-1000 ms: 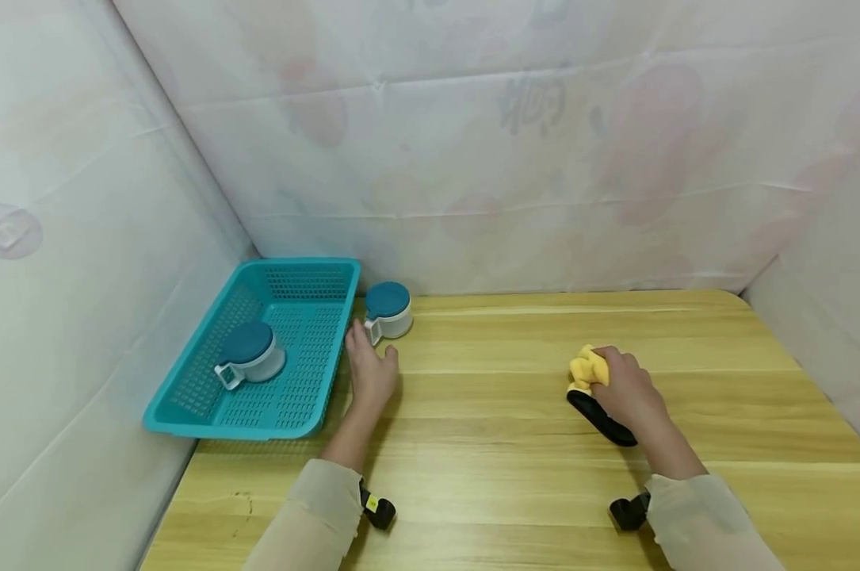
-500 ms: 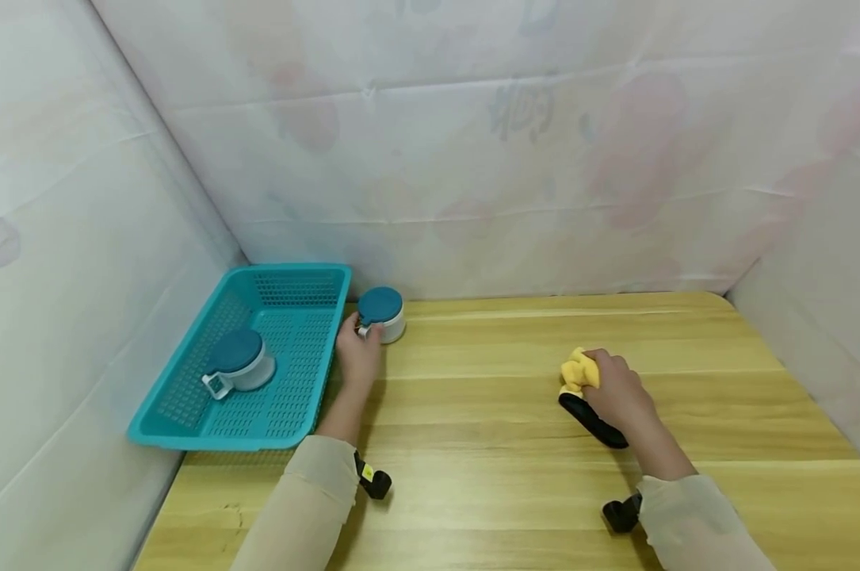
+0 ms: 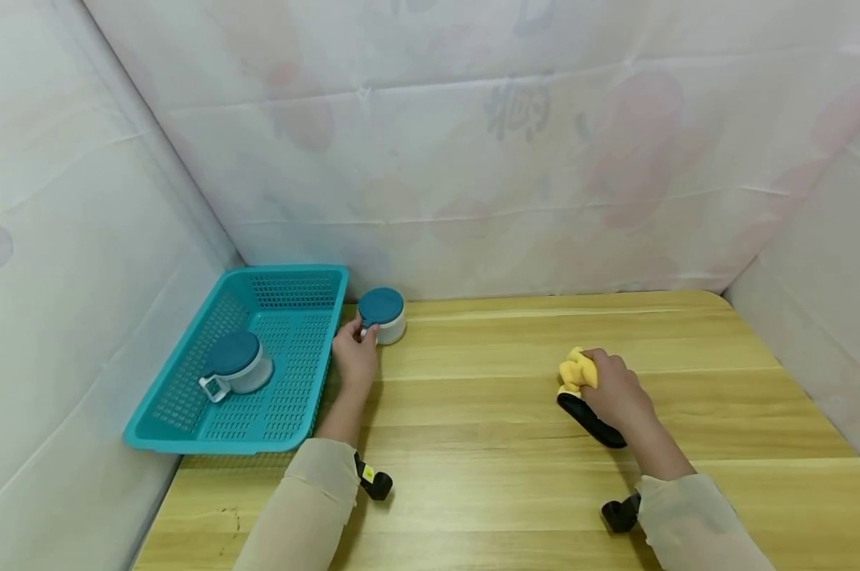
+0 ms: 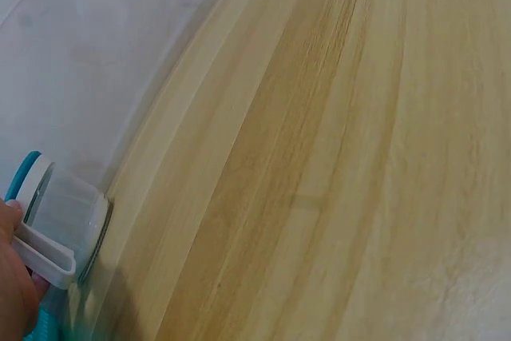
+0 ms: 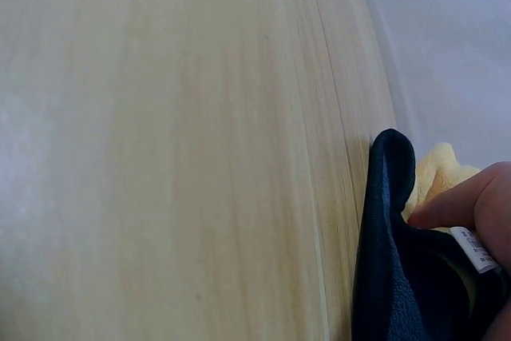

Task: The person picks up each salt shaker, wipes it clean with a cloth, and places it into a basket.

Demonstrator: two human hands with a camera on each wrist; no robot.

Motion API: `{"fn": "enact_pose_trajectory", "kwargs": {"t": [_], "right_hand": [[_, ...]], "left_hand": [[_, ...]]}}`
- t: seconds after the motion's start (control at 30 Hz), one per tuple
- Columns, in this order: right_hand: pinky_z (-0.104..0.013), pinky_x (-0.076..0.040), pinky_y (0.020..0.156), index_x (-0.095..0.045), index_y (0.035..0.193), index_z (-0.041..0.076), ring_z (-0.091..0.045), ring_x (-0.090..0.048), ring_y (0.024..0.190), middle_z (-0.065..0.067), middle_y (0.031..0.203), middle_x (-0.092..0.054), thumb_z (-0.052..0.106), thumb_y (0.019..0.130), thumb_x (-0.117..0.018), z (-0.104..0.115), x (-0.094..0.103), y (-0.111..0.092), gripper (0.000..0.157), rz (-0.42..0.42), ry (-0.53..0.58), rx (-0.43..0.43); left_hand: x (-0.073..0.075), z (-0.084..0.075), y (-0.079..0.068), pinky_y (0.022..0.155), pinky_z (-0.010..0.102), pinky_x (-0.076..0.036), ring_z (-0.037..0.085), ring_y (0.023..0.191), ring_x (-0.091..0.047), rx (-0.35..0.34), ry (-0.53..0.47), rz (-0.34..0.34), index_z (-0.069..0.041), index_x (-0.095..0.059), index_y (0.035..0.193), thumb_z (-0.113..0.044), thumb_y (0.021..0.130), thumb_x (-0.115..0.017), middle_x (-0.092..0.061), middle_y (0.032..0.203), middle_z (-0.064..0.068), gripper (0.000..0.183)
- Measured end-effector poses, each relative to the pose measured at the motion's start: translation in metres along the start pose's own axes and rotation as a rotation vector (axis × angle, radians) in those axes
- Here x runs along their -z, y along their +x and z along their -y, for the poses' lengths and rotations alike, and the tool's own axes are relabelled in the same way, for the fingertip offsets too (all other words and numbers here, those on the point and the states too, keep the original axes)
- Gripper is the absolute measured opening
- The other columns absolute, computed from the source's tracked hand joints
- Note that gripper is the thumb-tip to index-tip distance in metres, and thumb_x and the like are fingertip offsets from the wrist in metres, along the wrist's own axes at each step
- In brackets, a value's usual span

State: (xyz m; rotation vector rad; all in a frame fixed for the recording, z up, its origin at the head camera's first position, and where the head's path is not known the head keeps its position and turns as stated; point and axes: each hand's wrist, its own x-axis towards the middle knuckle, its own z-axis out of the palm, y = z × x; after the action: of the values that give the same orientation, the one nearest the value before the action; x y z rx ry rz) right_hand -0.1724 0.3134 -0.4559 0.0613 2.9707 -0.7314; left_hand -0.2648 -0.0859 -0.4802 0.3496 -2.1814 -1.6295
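Gripping left hand (image 3: 354, 361): a narrow pinch is made by thumb and fingers on the white handle (image 4: 44, 257) of the outer jar (image 3: 394, 327); the handle is probably favoured because it is turned toward the hand, and the round body would be awkward to grasp.
Outer jar: it is held upright just to the right of the turquoise basket (image 3: 294, 349), near its far corner; whether its full weight is borne by the table (image 3: 472, 444) cannot be told.
Teal lid (image 3: 380, 305): it is seated on the outer jar and held roughly level, which would suit a vessel meant not to spill; no contents can be made out.
Inner jar (image 3: 254, 374): it is set inside the basket, left of the basket's middle, lidded, its handle pointed toward the near left; sliding is likely checked by the basket's walls.
Right hand (image 3: 618, 392): well to the right of the basket, the yellow fabric (image 3: 578, 371) is gripped between thumb and fingers, perhaps because soft material is easily bunched there.
Black fabric (image 3: 590, 420): it is left hanging below the yellow part, farther from the basket's far edge; a white tag (image 5: 473, 250) is shown beside the fingers.
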Motion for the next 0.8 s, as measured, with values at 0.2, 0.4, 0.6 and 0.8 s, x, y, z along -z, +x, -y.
{"fn": "enact_pose_trajectory", "kwargs": {"t": [0.2,0.4,0.6,0.8], "right_hand": [[-0.042,-0.043,0.063,-0.039,0.144,0.002,-0.041,-0.052,0.091,-0.032,0.123,-0.047,0.013,0.091,-0.061,0.000,0.000,-0.001,0.058,0.003,0.000,0.001],[-0.042,-0.043,0.062,-0.039,0.144,0.003,-0.041,-0.052,0.091,-0.032,0.123,-0.047,0.013,0.091,-0.060,-0.001,0.001,0.000,0.058,0.003,-0.002,0.002],[-0.042,-0.043,0.062,-0.040,0.143,0.002,-0.042,-0.052,0.091,-0.031,0.122,-0.048,0.013,0.091,-0.060,-0.001,0.002,0.000,0.057,-0.002,-0.001,0.011],[-0.043,-0.043,0.063,-0.040,0.143,0.002,-0.042,-0.052,0.091,-0.032,0.122,-0.047,0.012,0.091,-0.060,0.001,0.002,0.000,0.058,0.000,-0.002,0.011]], "left_hand": [[0.002,0.002,-0.009,0.076,0.034,-0.055,0.027,0.095,-0.063,-0.040,-0.032,0.019,0.005,-0.069,0.116,-0.013,0.092,-0.071,-0.068,0.107,0.020,0.030],[0.005,-0.002,-0.019,0.073,0.030,-0.056,0.025,0.092,-0.065,-0.055,-0.021,0.114,0.003,-0.071,0.110,-0.014,0.091,-0.072,-0.070,0.102,0.017,0.026],[0.014,-0.006,-0.029,0.072,0.028,-0.056,0.022,0.091,-0.065,-0.065,0.033,0.245,-0.001,-0.072,0.109,-0.017,0.091,-0.072,-0.071,0.101,0.013,0.024],[0.023,-0.004,-0.042,0.072,0.026,-0.056,0.020,0.091,-0.063,-0.067,0.039,0.366,-0.003,-0.072,0.110,-0.017,0.092,-0.070,-0.070,0.101,0.010,0.023]]}}
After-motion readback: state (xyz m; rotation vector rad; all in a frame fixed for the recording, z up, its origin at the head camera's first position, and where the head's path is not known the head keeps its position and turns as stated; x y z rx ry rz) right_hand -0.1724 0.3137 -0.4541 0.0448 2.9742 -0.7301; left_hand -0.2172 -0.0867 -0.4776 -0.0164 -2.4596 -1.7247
